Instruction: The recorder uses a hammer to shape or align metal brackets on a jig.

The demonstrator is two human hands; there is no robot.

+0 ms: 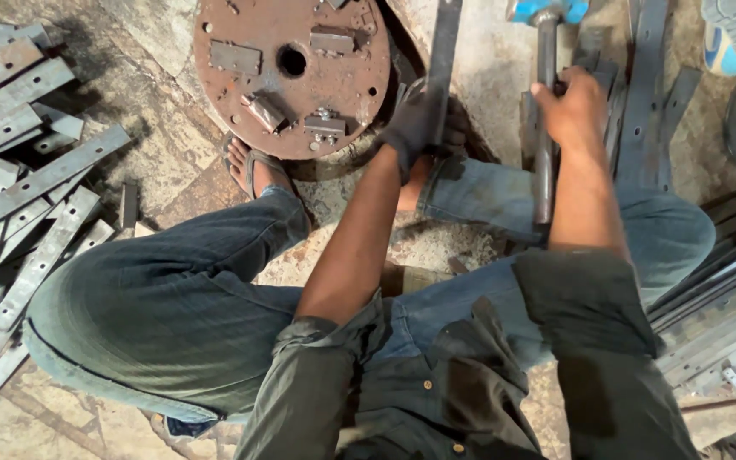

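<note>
My left hand (416, 128), in a dark glove, grips a long flat steel strip (445, 51) that runs up out of the top of the view. In my bare right hand (571, 106) is the metal handle of a hammer (545, 102); its blue head (547, 10) sits at the top edge. Both hands are above my knees as I squat on the floor, with my sandalled foot (249, 166) next to a rusty round steel plate (249, 94).
The rusty round plate has a centre hole and small blocks welded on it. A pile of cut flat steel strips (19, 187) lies at the left. More long strips and bars (649, 94) lie at the right. Another person's blue shoe (721, 51) shows top right.
</note>
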